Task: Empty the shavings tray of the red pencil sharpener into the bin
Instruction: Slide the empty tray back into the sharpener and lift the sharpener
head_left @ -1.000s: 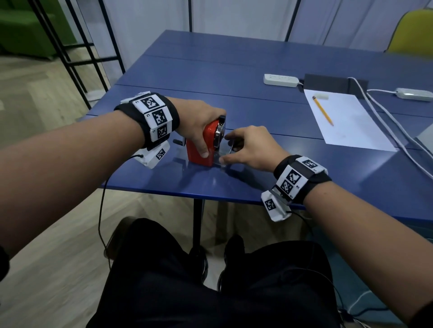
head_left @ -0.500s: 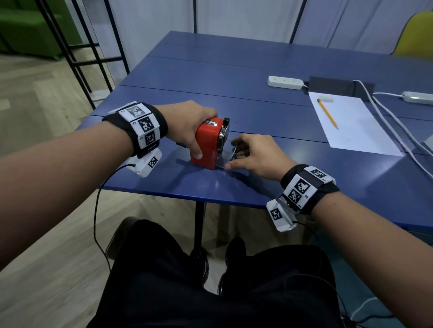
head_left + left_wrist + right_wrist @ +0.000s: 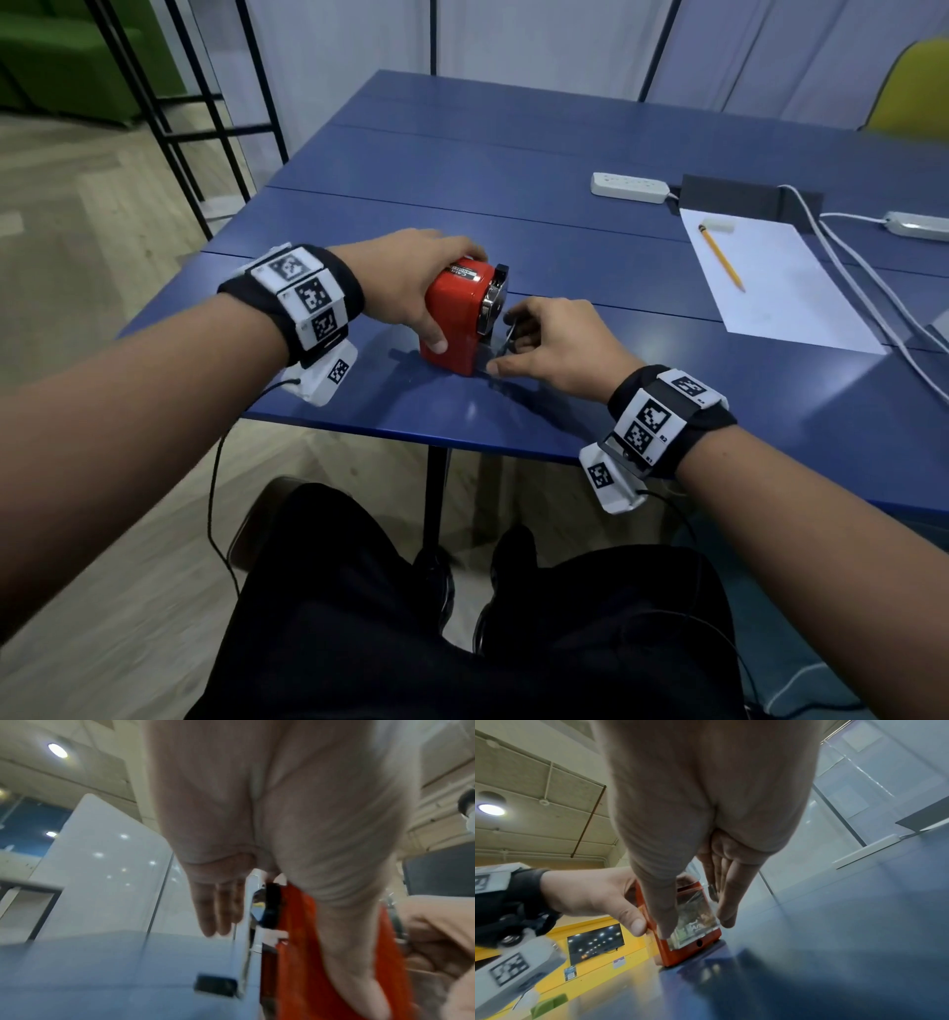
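The red pencil sharpener (image 3: 454,318) stands near the front edge of the blue table (image 3: 513,169). My left hand (image 3: 418,288) grips its body from the left, thumb down the near side. My right hand (image 3: 539,342) pinches the clear shavings tray (image 3: 695,914) at the sharpener's right face, thumb on the near edge and fingers on the far edge. In the right wrist view the tray (image 3: 695,914) sits in the red housing (image 3: 680,949) with brown shavings visible inside. No bin is in view.
To the right lie a white sheet of paper (image 3: 780,293) with a yellow pencil (image 3: 721,257) and an eraser (image 3: 718,225). Behind them are a white power strip (image 3: 629,187), cables (image 3: 847,272) and a dark block (image 3: 744,198). A yellow chair (image 3: 914,92) stands at far right.
Both hands stay on the sharpener. The left hand has slid back along the body, uncovering its labelled top; the right hand's fingers have closed in on the tray.
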Motion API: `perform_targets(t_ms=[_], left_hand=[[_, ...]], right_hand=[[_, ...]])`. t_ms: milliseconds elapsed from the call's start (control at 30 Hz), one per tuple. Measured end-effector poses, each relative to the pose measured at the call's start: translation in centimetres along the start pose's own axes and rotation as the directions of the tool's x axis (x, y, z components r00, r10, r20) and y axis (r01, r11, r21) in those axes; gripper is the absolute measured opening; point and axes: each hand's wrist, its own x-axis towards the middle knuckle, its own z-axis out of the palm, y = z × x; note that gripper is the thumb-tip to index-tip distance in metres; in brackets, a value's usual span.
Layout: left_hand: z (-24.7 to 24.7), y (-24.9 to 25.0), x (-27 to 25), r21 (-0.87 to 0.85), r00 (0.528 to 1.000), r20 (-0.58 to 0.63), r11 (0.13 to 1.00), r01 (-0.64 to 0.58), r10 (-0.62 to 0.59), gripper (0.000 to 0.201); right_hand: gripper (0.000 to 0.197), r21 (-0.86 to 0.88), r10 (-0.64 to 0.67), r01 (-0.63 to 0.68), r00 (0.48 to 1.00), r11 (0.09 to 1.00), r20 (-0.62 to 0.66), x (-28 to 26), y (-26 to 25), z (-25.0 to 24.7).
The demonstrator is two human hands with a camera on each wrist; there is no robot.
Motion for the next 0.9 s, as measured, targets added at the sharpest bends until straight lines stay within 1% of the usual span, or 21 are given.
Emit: perform_targets(t_ms=[67, 100, 167, 200, 233, 267, 333, 400, 500, 667, 767, 900], left_hand=[[1.2, 0.0, -1.0, -0.056, 0.991, -0.086, 0.994, 0.093, -0.098, 0.121], [1.9, 0.2, -1.7, -0.074, 0.976, -0.148, 0.986, 0.148, -0.158, 0.122], [3.4, 0.9, -2.9, -0.110, 0.917, -0.288, 0.961, 0.256, -0.277, 0.122], [4.1, 1.2, -3.4, -0.183, 0.884, -0.325, 0.939, 0.290, -0.336, 0.119], [4.7, 1.5, -3.7, -0.278, 0.868, -0.319, 0.913, 0.298, -0.380, 0.114], [5.3, 1.7, -3.8, -0.357, 0.873, -0.281, 0.888, 0.290, -0.398, 0.108], [6.1, 1.9, -3.8, -0.423, 0.907, -0.180, 0.863, 0.277, -0.380, 0.102], [6.3, 2.0, -3.7, -0.431, 0.928, -0.127, 0.862, 0.268, -0.352, 0.104], [6.2, 2.2, -3.5, -0.425, 0.936, -0.129, 0.871, 0.248, -0.329, 0.111], [6.6, 2.0, -3.1, -0.415, 0.940, -0.121, 0.877, 0.243, -0.318, 0.122], [6.6, 1.9, -2.9, -0.389, 0.941, -0.129, 0.889, 0.242, -0.313, 0.125], [6.5, 1.8, -3.0, -0.347, 0.944, -0.145, 0.909, 0.233, -0.298, 0.124]], right_hand=[[0.069, -0.015, 0.008, -0.008, 1.000, 1.000, -0.014, -0.1, 0.0, 0.2], [0.069, -0.018, 0.015, -0.015, 1.000, 1.000, -0.022, -0.1, 0.0, 0.3], [0.070, -0.030, 0.027, -0.028, 0.999, 0.999, -0.041, -0.2, -0.1, 0.6], [0.071, -0.044, 0.030, -0.032, 0.998, 0.999, -0.051, -0.2, -0.2, 0.7], [0.072, -0.056, 0.034, -0.037, 0.998, 0.998, -0.061, -0.3, -0.3, 0.9], [0.072, -0.064, 0.039, -0.044, 0.997, 0.997, -0.069, -0.3, -0.4, 1.0], [0.071, -0.072, 0.053, -0.058, 0.996, 0.996, -0.076, -0.3, -0.7, 1.1], [0.067, -0.078, 0.054, -0.060, 0.996, 0.995, -0.073, -0.4, -0.8, 1.2], [0.057, -0.068, 0.032, -0.036, 0.998, 0.997, -0.058, -0.5, -0.6, 1.1], [0.043, -0.029, 0.003, -0.002, 1.000, 1.000, 0.027, 0.0, 0.1, 0.0], [0.035, 0.001, -0.007, 0.007, 0.999, 1.000, 0.036, 0.3, 0.5, -0.1], [0.030, 0.034, -0.034, 0.033, 0.998, 0.999, 0.043, 0.6, 0.5, 0.1]])
